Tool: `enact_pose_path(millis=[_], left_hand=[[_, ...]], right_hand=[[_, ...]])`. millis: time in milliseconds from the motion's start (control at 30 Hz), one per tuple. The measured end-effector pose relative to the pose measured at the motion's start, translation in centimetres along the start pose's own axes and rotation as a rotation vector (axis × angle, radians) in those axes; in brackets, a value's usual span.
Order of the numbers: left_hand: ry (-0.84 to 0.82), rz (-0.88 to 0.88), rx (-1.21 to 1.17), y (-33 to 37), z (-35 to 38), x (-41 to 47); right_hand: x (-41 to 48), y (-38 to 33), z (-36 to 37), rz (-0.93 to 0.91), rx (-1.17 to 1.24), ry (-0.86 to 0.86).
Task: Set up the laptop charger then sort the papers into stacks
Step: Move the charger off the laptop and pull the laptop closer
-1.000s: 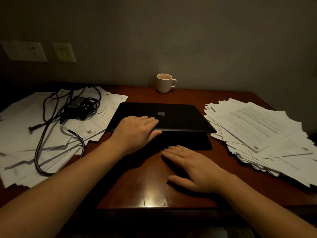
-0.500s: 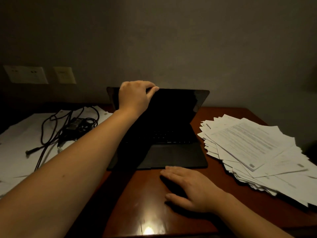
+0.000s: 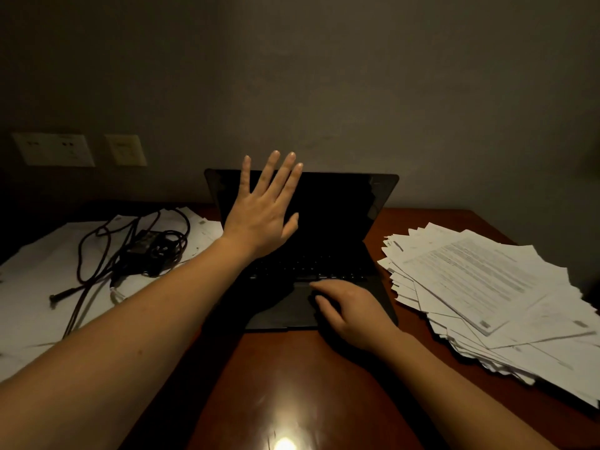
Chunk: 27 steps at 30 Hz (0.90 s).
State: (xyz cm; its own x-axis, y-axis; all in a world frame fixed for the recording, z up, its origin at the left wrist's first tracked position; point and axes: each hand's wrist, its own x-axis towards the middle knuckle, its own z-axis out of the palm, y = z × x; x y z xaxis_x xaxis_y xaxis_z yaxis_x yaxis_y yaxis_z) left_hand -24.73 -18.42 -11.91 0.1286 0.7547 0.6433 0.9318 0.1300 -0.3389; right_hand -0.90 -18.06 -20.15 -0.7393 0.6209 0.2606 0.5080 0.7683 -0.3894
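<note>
Sitting square in the middle of the reddish-brown surface (image 3: 292, 378), the black laptop (image 3: 341, 219) is open, its dark screen upright and facing the person. The left hand (image 3: 259, 216) is lifted in front of the screen's left half. Its fingers (image 3: 274, 172) are straight and spread, reaching above the lid's top edge and holding nothing; from where I stand I cannot tell whether the palm touches the glass. The right hand (image 3: 352, 315) lies low on the laptop's base by the trackpad, palm down, fingers loosely extended and flat on it, gripping nothing.

The charger (image 3: 147, 245), a dark brick in a tangle of its own black cable, lies to the left of the laptop on a spread of white papers (image 3: 35, 280). One cable end trails toward the near left across the sheets. A second, thicker heap of printed papers (image 3: 487, 287) is fanned out unevenly to the right of the laptop, just beside its base.

On the wall behind the left papers are a pale socket plate (image 3: 53, 149) and a smaller switch plate (image 3: 126, 150). The room is dim.
</note>
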Motion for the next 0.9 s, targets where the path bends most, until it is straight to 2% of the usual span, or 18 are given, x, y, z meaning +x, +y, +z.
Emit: enact_pose_path(millis=[333, 500, 900], left_hand=[[-0.108, -0.144, -0.107, 0.8, 0.6, 3.0], [-0.238, -0.175, -0.189, -0.8, 1.6, 6.8], [-0.601, -0.120, -0.341, -4.0, 3.0, 12.2]], right_hand=[[3.6, 1.9, 1.5, 0.053, -0.137, 0.004], [4.6, 2.3, 1.4, 0.037, -0.138, 0.030], [4.8, 2.7, 1.9, 0.053, -0.132, 0.016]])
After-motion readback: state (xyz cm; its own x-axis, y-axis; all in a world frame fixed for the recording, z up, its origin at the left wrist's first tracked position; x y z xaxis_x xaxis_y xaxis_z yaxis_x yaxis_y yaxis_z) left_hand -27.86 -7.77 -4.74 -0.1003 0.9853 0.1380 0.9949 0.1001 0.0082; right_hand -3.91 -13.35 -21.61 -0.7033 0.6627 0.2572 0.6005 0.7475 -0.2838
